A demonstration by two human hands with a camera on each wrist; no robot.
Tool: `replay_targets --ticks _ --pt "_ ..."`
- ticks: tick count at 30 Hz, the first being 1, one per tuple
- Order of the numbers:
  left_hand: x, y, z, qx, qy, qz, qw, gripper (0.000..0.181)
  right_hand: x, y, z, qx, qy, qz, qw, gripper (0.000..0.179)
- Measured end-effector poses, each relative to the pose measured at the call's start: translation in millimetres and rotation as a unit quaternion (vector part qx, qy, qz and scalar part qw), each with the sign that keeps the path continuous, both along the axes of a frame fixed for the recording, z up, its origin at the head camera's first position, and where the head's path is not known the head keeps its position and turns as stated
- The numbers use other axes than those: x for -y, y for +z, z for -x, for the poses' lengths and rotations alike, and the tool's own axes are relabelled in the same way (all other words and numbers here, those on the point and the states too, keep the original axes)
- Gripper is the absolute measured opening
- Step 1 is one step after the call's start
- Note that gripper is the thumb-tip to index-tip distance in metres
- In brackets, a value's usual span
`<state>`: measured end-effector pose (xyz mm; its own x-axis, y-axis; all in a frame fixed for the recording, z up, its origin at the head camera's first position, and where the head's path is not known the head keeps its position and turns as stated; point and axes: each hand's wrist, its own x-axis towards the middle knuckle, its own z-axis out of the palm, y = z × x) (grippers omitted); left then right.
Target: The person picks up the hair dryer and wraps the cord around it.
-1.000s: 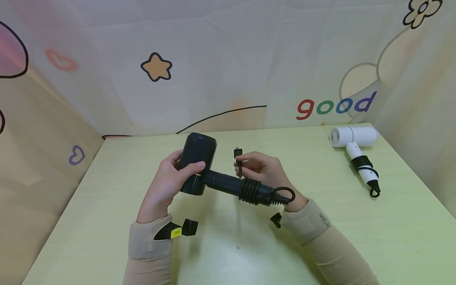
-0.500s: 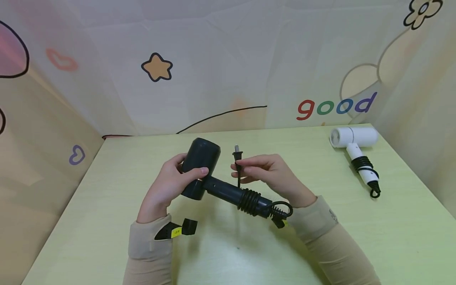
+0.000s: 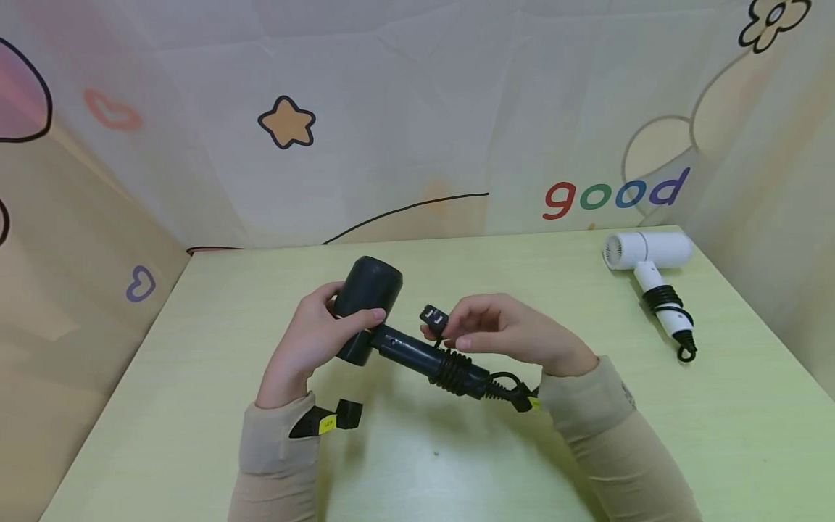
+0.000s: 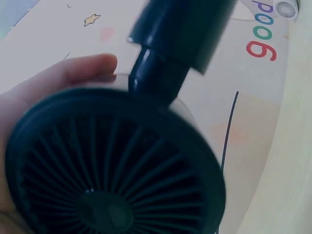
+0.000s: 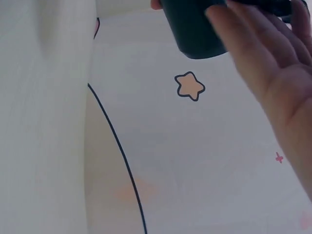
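Note:
A black hair dryer (image 3: 368,290) is held above the table, its handle (image 3: 411,348) slanting down to the right. My left hand (image 3: 313,337) grips the barrel, thumb across the front near the handle joint. The slatted round end (image 4: 112,170) fills much of the left wrist view. A black power cord (image 3: 453,371) is coiled round the handle and ends in a loop at its base. My right hand (image 3: 515,330) has its fingers curled at the black plug (image 3: 433,319), just above the coil. The plug's face is turned up toward the head camera.
A white hair dryer (image 3: 652,250) with a black cord wound on its handle lies at the table's back right. The pale table (image 3: 424,471) meets a printed backdrop (image 3: 404,145) behind and at both sides.
The plug has tipped from upright to face the head camera and sits lower. My right hand has shifted down and slightly right. The black dryer has dropped a little, its handle sloping more steeply.

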<state>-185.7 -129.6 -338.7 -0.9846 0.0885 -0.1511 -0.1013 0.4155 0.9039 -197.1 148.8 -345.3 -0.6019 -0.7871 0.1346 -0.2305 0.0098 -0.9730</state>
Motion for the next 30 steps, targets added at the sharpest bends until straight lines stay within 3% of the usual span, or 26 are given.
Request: replay_targets --ticks 4,7,9,16,24,27,30 --pt "-0.7 -3.6 2.6 -0.009 0.020 0.019 0.9996 0.077 5 0.8 -5.4 -0.026 0.012 -0.064 0.9975 0.023" --pt "-1.1 -6.7 5.2 -0.018 0.037 0.032 0.9986 0.078 10 0.8 -10.5 -0.089 0.007 -0.107 0.9902 0.031" --pt "-0.7 -8.2 6.6 -0.021 0.048 0.038 0.9979 0.078 15 1.3 -14.7 -0.155 -0.015 -0.153 0.9760 0.038" --pt "1.9 -11.6 10.5 -0.018 0.077 0.037 0.9962 0.081 32 -5.5 -25.1 -0.307 -0.089 -0.265 0.9097 0.046" --pt "8.9 -14.6 15.9 -0.015 0.113 0.036 0.9928 0.083 54 -14.4 -30.1 -0.393 -0.174 -0.328 0.8415 0.064" --pt "11.0 -17.0 17.0 -0.017 0.123 0.039 0.9915 0.084 62 -22.0 -31.1 -0.455 -0.219 -0.327 0.7988 0.063" --pt "12.7 -20.8 16.7 -0.012 0.129 0.046 0.9904 0.086 68 -36.0 -29.5 -0.540 -0.262 -0.294 0.7435 0.058"
